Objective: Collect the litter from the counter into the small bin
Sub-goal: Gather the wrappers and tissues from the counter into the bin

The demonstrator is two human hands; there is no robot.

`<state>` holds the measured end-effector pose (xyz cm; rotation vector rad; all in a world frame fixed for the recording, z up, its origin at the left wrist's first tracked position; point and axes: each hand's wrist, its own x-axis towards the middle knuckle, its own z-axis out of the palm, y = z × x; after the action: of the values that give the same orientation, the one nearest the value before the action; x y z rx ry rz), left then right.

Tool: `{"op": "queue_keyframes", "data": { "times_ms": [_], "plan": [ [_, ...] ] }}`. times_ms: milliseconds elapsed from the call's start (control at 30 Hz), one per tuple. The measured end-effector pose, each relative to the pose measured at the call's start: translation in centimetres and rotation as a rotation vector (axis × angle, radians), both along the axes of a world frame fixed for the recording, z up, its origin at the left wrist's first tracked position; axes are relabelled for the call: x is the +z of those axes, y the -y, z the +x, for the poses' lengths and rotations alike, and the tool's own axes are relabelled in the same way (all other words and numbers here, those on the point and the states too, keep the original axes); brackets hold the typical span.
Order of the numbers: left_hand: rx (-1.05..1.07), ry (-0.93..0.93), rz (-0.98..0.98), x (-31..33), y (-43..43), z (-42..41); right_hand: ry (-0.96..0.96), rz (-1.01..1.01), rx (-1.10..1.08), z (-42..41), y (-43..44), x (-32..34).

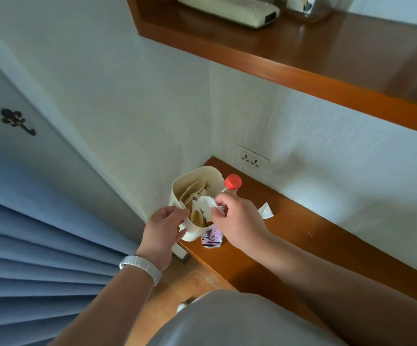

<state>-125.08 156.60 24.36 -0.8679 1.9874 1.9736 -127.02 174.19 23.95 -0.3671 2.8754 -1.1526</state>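
Bin (177, 186): small, cream, at the counter (289, 233) corner, part full of tan scraps.
Left hand (163, 227): fingers curled on the bin's near rim, steadying it.
Right hand (237, 221): pinching a crumpled white paper (206, 204) over the bin mouth.
Paper: looks light, soft, crushable; any fold should give purchase.
Remaining on the counter: purple wrapper (212, 238) beside the bin, likely slick, best pinched at an edge; white scrap (266, 211), thin and flat; red-capped bottle (232, 183), stiff.

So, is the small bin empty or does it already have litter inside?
Not empty: the small bin holds tan wrappers; the right hand holds white paper over it.
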Motion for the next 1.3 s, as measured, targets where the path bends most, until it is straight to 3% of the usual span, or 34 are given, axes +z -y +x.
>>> {"op": "queue_keyframes", "data": {
  "times_ms": [400, 533, 800, 933, 1033, 1167, 1300],
  "plan": [
    [0.059, 0.057, -0.033, -0.3, 0.7, 0.7, 0.017, -0.081, 0.038, 1.2, -2.3, -1.8],
    [0.017, 0.047, -0.076, -0.3, 0.3, 0.7, 0.022, 0.054, 0.011, 0.2, -5.9, -3.4],
    [0.112, 0.093, -0.037, -1.1, -0.7, 0.7, 0.235, 0.606, 0.1, -5.2, -11.7, -11.5],
    [0.118, 0.175, 0.02, -2.2, -0.2, 1.0, 0.154, 0.675, 0.228, -6.5, -11.0, -13.7],
    [0.158, 0.128, -0.022, -1.3, -0.4, 1.0, 0.089, 0.681, 0.292, -7.2, -9.9, -14.8],
    [0.195, 0.11, 0.006, -0.4, -1.1, 1.4, 0.112, 0.721, 0.344, -7.9, -9.2, -15.7],
    [0.206, 0.175, -0.09, -0.5, -1.0, 1.4, 0.138, 0.716, 0.363, -7.9, -9.3, -16.2]
  ]
}}
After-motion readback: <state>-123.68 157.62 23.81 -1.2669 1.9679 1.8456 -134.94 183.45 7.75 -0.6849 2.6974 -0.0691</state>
